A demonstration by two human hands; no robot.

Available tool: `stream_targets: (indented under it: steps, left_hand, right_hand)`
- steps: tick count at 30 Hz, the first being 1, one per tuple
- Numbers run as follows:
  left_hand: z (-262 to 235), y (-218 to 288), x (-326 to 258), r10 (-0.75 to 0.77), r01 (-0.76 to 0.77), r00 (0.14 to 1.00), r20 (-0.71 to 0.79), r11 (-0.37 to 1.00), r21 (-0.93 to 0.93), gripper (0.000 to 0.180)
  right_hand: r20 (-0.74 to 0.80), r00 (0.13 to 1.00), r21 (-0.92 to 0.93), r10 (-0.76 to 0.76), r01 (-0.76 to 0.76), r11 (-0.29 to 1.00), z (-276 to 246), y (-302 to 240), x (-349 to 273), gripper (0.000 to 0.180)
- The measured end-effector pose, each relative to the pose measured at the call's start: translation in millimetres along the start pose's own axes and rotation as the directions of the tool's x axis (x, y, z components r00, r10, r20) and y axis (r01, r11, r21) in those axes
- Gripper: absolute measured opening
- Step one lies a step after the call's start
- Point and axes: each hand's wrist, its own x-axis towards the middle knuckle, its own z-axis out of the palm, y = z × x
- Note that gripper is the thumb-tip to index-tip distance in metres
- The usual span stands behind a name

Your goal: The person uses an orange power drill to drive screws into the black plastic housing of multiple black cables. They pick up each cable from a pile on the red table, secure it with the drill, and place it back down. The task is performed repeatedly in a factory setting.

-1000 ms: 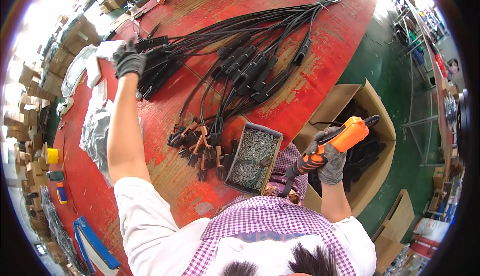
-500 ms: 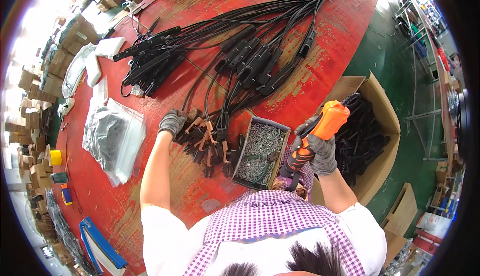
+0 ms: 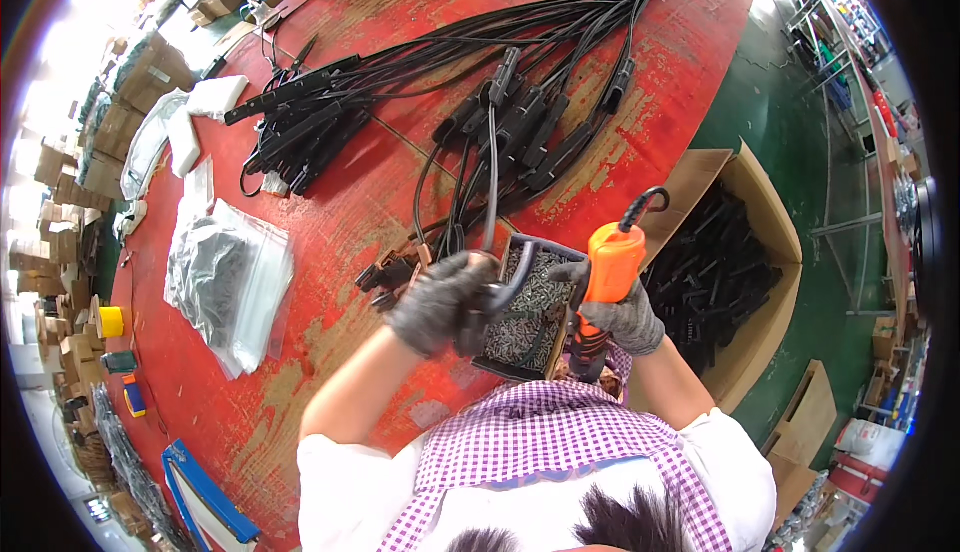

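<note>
Left hand [image 3: 440, 304], grey glove, fingers closed around a black cable [image 3: 492, 187] near its lower end, just left of frame centre. The cable runs from the fist straight up the frame to a black connector [image 3: 507, 60] in the bundle above.

Right hand [image 3: 622, 312], also gloved, fingers wrapped around an orange power screwdriver [image 3: 606, 282], held roughly upright just right of centre; its black cord loops off the top. Bit end is hidden below the hand.

Between and under both hands: a small dark tray [image 3: 528, 314] full of screws, sitting on the red bench [image 3: 340, 222] at its near edge. The left fist overlaps the tray's left rim; cannot tell if it touches.

Just left of the fist: a few copper-coloured terminals [image 3: 392, 274] on the bench.

Upper centre: a large fan of black cables with connectors [image 3: 530, 117], leads converging toward the top right. Upper left: a second pile of black connectors [image 3: 300, 127], with white foam pieces [image 3: 200, 117] beside it.

Left: clear plastic bags [image 3: 225, 282] of small dark parts, lying flat.

Right of the bench: an open cardboard box [image 3: 760, 242] holding black parts, standing on the green floor [image 3: 800, 152].
</note>
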Motion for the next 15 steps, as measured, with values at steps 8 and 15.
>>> stream_targets:
  steps: [8, 15]
  left_hand:
    - [43, -56, 25, -0.036, 0.058, 0.996, 0.077, 0.947, -0.315, 0.021]
    - [-2, 48, 121, 0.582, -0.470, 0.810, -0.070, 0.717, 0.515, 0.023]
  right_hand:
    - [0.078, 0.993, 0.163, 0.084, -0.096, 0.982, -12, 1, 0, 0.042]
    - [0.261, 0.953, 0.324, -0.153, 0.063, 0.944, -27, 7, 1, 0.040]
